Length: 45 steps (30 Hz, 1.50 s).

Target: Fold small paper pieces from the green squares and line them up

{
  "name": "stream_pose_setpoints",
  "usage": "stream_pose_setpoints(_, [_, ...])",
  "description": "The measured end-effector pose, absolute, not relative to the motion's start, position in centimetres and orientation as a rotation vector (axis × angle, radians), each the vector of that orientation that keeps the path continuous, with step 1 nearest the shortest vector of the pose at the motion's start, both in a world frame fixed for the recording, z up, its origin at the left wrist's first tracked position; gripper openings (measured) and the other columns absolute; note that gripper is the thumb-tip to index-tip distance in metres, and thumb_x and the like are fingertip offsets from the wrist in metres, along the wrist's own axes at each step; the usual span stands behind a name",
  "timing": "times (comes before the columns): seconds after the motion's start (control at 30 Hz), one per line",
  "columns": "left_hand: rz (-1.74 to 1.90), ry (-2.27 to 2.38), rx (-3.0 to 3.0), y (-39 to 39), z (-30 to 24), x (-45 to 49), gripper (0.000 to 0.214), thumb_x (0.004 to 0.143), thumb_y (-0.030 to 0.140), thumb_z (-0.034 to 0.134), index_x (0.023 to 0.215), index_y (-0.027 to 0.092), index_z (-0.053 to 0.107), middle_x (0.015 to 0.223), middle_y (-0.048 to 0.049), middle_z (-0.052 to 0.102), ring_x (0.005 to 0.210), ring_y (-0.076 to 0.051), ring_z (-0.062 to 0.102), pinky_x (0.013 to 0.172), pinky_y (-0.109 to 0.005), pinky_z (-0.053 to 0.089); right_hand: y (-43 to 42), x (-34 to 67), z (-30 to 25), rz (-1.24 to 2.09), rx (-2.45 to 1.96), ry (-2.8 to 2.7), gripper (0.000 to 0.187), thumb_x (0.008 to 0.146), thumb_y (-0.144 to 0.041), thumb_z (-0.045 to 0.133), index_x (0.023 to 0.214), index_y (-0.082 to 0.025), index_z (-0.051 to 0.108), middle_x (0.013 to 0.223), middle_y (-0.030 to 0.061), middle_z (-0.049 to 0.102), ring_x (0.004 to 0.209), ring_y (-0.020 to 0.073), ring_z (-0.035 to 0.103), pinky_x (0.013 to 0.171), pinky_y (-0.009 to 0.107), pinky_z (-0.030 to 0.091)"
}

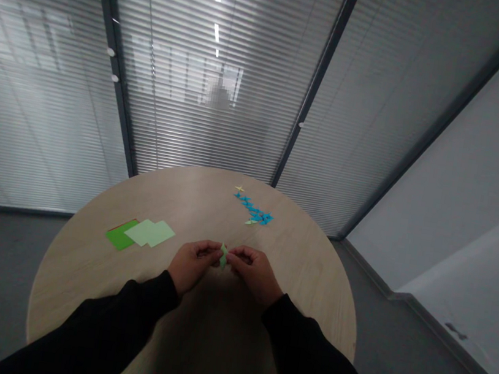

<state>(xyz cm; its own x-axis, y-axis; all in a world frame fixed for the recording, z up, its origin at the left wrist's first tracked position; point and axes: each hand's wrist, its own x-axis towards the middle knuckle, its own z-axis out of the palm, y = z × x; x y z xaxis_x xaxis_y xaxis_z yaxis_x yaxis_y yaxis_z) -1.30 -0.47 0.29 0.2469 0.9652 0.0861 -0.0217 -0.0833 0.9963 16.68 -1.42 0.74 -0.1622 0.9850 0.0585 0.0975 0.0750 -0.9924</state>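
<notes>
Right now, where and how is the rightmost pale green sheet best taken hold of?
Pinch the rightmost pale green sheet by its right corner, probably from the right: it lies flat, and that corner points toward the left hand, clear of the neighbouring sheet.

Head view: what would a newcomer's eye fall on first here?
Probably the small bright blue pieces, strung out on the far side of the round table, right of its middle. Next come the left hand and right hand, nearer the wearer, with a small pale green piece between their fingertips. Off to the left, pale green sheets partly cover a brighter green sheet.
</notes>
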Motion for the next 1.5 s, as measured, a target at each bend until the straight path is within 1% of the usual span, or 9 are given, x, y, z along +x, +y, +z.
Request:
stream_pose_setpoints(0.27, [1.104,0.994,1.447,-0.69,0.19,-1.02,0.035,0.078,0.042,0.073,0.099,0.014,0.074,0.089,-0.0091,0.077,0.076,-0.02,0.068,0.075,-0.033,0.053,-1.7,16.27,1.17,1.126,-1.175,-1.41,0.027,0.073,-0.04,0.072,0.07,-0.018,0.058,0.057,-0.0051,0.052,0.052,0.0094,0.043,0.05,0.023,0.029])
stream_pose_setpoints(0.37, [1.091,0.996,1.441,-0.66,0.24,-1.05,0.034,0.078,0.041,0.073,0.098,0.013,0.074,0.086,-0.0082,0.076,0.074,-0.019,0.068,0.073,-0.033,0.053,-1.6,16.32,0.97,1.171,-1.159,-1.412,0.028,0.073,-0.042,0.073,0.074,-0.017,0.061,0.06,-0.0041,0.055,0.054,0.0102,0.045,0.052,0.023,0.031])
stream_pose_setpoints(0.53, [1.145,0.928,1.385,-0.48,-0.03,-1.04,0.04,0.075,0.036,0.077,0.107,0.015,0.067,0.081,-0.0046,0.072,0.073,-0.018,0.068,0.07,-0.032,0.054,-1.53,16.47,0.74,1.3,-1.115,-1.337,0.031,0.071,-0.044,0.077,0.075,-0.018,0.061,0.06,-0.0046,0.055,0.054,0.0102,0.044,0.053,0.025,0.032])
stream_pose_setpoints(0.7, [1.173,0.863,1.351,-0.45,-0.35,-0.74,0.033,0.071,0.033,0.081,0.094,0.015,0.065,0.085,-0.0049,0.072,0.078,-0.017,0.069,0.077,-0.033,0.054,-1.64,16.3,0.77,1.287,-1.104,-1.275,0.03,0.071,-0.043,0.077,0.073,-0.019,0.059,0.058,-0.0054,0.053,0.052,0.0101,0.043,0.053,0.025,0.033])
stream_pose_setpoints(0.87, [1.158,0.82,1.344,-0.5,-0.37,-0.69,0.04,0.073,0.033,0.08,0.104,0.016,0.061,0.079,-0.0013,0.07,0.074,-0.015,0.068,0.073,-0.031,0.054,-1.42,16.48,0.63,1.336,-1.102,-1.269,0.032,0.069,-0.042,0.081,0.083,-0.018,0.065,0.068,-0.0028,0.061,0.056,0.01,0.047,0.055,0.024,0.034])
stream_pose_setpoints(1.07, [1.131,0.859,1.367,-0.51,-0.34,-0.68,0.044,0.071,0.031,0.081,0.105,0.016,0.059,0.081,-0.0021,0.07,0.076,-0.016,0.068,0.074,-0.031,0.053,-1.23,16.89,0.42,1.361,-1.089,-1.29,0.031,0.067,-0.041,0.083,0.077,-0.018,0.066,0.065,-0.0033,0.06,0.056,0.0099,0.046,0.055,0.025,0.033])
stream_pose_setpoints(1.23, [1.105,0.881,1.4,-0.57,-0.51,-0.61,0.045,0.073,0.032,0.079,0.108,0.015,0.057,0.08,-0.0019,0.069,0.073,-0.015,0.067,0.07,-0.029,0.051,-1.27,16.91,0.51,1.361,-1.091,-1.301,0.032,0.068,-0.042,0.082,0.084,-0.018,0.068,0.069,-0.002,0.063,0.057,0.0103,0.048,0.055,0.025,0.032])
stream_pose_setpoints(1.4, [1.066,0.872,1.452,-0.63,-0.51,-0.56,0.043,0.075,0.033,0.076,0.11,0.015,0.057,0.078,-0.0002,0.067,0.07,-0.014,0.065,0.067,-0.028,0.049,-1.41,16.89,0.79,1.329,-1.079,-1.315,0.031,0.067,-0.041,0.083,0.078,-0.017,0.068,0.064,-0.0032,0.059,0.057,0.01,0.046,0.056,0.025,0.031])
stream_pose_setpoints(1.5, [1.045,0.862,1.448,-0.63,-0.42,-0.61,0.042,0.075,0.033,0.076,0.109,0.015,0.057,0.077,0.0007,0.066,0.068,-0.014,0.064,0.064,-0.027,0.047,-1.54,16.85,0.98,1.356,-1.093,-1.315,0.032,0.068,-0.042,0.082,0.082,-0.017,0.069,0.067,-0.0025,0.061,0.056,0.01,0.045,0.055,0.026,0.03])
